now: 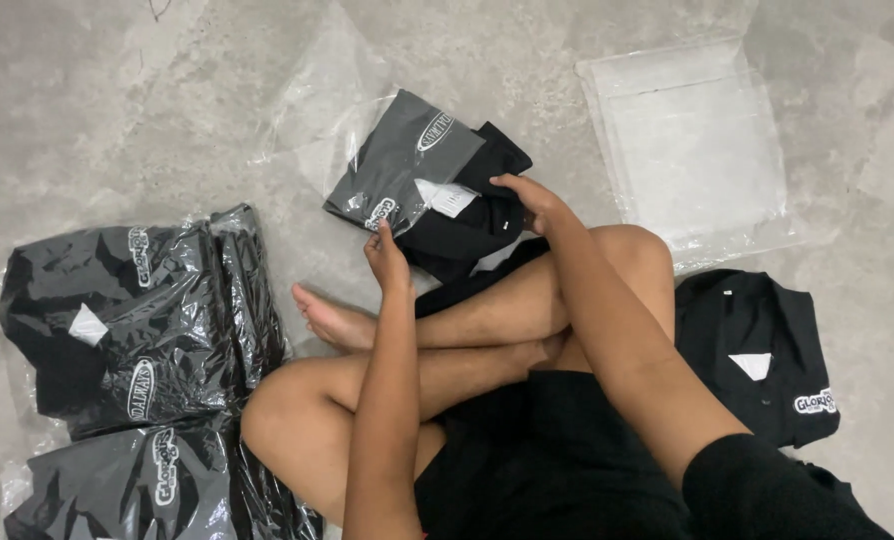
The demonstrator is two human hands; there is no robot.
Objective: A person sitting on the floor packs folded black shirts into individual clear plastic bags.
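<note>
1. Grey concrete floor (117, 100) lies under you as you sit cross-legged on it, looking down at your bare legs.
2. Just past your knees lies a folded black shirt (467, 205), half inside a clear plastic bag (337, 110) whose open end spreads across the floor behind it.
3. Your left hand (385, 252) pinches the near left corner of the bagged part, fingers closed on it.
4. Your right hand (529, 198) rests on the bare right side of the shirt, fingers curled over its edge and gripping the cloth.
5. To your right, a second folded black shirt (757, 350) lies unbagged beside your knee.
6. Beyond it sits a flat stack of empty clear bags (687, 140).
7. To your left, a pile of bagged black shirts (137, 320) rests near your foot, well apart from the one in your hands.
</note>
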